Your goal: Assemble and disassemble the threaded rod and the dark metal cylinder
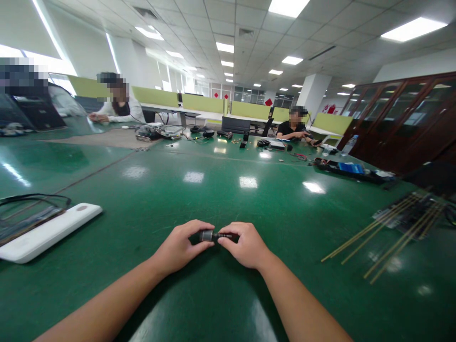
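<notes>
Just above the green tabletop (171, 199), at the lower middle of the head view, is a small metal cylinder (206, 235) with a dark, ridged shaft (216, 235) on its right side. My left hand (181, 244) pinches the cylinder between thumb and fingers. The thumb and fingers of my right hand (244, 243) close around the shaft's right end. The two hands face each other with their fingertips nearly touching. Part of the shaft is hidden by my right fingers.
A white bar-shaped object (53, 232) and black cables lie at left. Thin yellowish sticks (402, 237) lie at right by a dark pile. Farther back are a black tray (349, 171), a bottle (349, 145), loose parts and two seated people (119, 109), (294, 128).
</notes>
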